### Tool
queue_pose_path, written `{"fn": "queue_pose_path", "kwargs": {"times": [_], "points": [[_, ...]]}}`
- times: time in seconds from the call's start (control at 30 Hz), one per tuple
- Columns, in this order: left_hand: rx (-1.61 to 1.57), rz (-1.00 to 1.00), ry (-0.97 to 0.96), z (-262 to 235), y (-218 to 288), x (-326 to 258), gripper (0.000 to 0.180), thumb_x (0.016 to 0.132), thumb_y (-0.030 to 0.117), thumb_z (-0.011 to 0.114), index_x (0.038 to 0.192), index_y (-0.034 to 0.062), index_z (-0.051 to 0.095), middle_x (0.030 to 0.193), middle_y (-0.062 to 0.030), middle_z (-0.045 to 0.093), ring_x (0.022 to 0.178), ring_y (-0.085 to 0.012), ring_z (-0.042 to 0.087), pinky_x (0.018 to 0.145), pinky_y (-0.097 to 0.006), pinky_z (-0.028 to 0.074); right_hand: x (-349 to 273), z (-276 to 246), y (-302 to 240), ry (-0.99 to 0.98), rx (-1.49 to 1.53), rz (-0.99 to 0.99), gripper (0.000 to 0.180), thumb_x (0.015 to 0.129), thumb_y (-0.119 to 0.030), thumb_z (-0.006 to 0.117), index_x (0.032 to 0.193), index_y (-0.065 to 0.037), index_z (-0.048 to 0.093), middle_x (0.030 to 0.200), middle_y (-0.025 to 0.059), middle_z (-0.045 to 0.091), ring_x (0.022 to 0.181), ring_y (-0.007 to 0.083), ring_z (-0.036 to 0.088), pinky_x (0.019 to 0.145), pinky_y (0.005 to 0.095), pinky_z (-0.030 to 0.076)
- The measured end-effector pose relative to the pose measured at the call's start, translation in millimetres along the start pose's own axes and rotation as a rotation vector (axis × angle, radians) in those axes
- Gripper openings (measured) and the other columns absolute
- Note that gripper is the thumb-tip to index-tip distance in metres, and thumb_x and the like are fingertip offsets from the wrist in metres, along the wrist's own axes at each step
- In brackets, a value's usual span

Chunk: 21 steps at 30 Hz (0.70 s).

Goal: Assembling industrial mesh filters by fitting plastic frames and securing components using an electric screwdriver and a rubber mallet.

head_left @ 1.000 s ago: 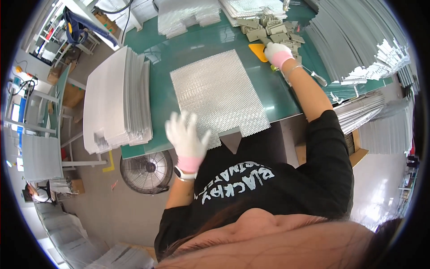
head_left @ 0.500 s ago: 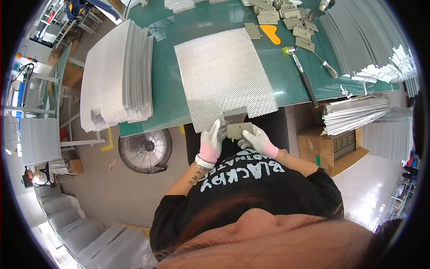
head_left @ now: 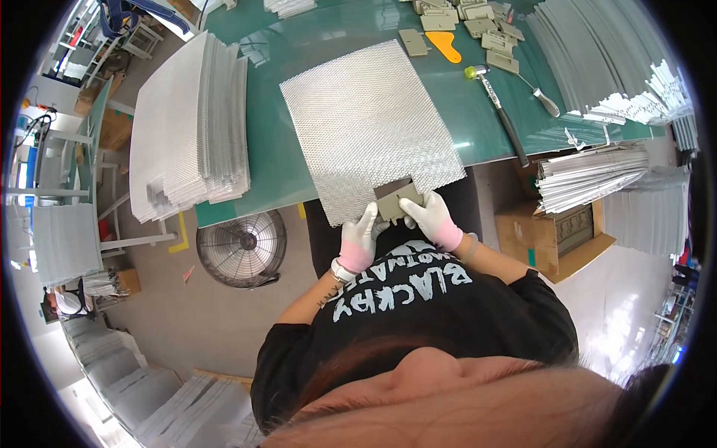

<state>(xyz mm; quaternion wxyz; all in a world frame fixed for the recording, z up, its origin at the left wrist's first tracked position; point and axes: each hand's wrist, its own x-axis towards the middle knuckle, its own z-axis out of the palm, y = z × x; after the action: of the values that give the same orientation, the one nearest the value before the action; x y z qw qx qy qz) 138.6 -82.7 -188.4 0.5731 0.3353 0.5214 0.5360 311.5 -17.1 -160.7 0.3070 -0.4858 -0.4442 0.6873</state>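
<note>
A silvery metal mesh sheet (head_left: 366, 119) lies on the green table, its near edge jutting past the table's edge. A rectangular notch is cut in that near edge. At the notch is a small grey-beige plastic plate (head_left: 394, 203), tilted slightly. My gloved right hand (head_left: 427, 215) grips the plate's right side, thumb on top and fingers beneath. My gloved left hand (head_left: 361, 235) is closed at the plate's left side, by the mesh corner, thumb pointing up. Its fingertips are partly hidden below the plate.
On the table's left stands a stack of mesh sheets (head_left: 190, 119). Toward the right lie a mallet (head_left: 499, 116), a screwdriver (head_left: 545, 101), an orange scraper (head_left: 446, 46) and several grey-beige plates (head_left: 499, 43). A floor fan (head_left: 243, 246) and an open cardboard box (head_left: 553, 243) stand below.
The plate has moved up to the mesh notch and turned, its right end now higher. Both hands have shifted with it. The mesh sheet has moved slightly.
</note>
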Motion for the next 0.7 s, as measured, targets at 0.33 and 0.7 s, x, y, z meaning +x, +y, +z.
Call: {"fn": "queue_pose_path", "kwargs": {"times": [0.33, 0.7], "points": [[-0.126, -0.288, -0.097, 4, 7, 11, 0.030, 0.101, 0.029, 0.058, 0.099, -0.0001, 0.064, 0.078, -0.0020, 0.062, 0.062, -0.0074, 0.052, 0.056, -0.021, 0.043, 3, -1, 21, 0.365, 0.135, -0.091, 0.025, 0.096, -0.021, 0.063, 0.086, 0.002, 0.064, 0.075, 0.0038, 0.063, 0.067, 0.0084, 0.056, 0.062, 0.0259, 0.046], [-0.386, -0.291, -0.017, 11, 8, 6, 0.022, 0.104, 0.023, 0.052, 0.106, 0.0026, 0.062, 0.078, -0.0013, 0.063, 0.062, -0.0082, 0.056, 0.058, -0.023, 0.049, 5, 1, 18, 0.358, 0.119, -0.100, 0.022, 0.095, -0.016, 0.063, 0.080, 0.000, 0.062, 0.073, -0.0012, 0.060, 0.068, 0.0043, 0.052, 0.060, 0.0229, 0.042]]}}
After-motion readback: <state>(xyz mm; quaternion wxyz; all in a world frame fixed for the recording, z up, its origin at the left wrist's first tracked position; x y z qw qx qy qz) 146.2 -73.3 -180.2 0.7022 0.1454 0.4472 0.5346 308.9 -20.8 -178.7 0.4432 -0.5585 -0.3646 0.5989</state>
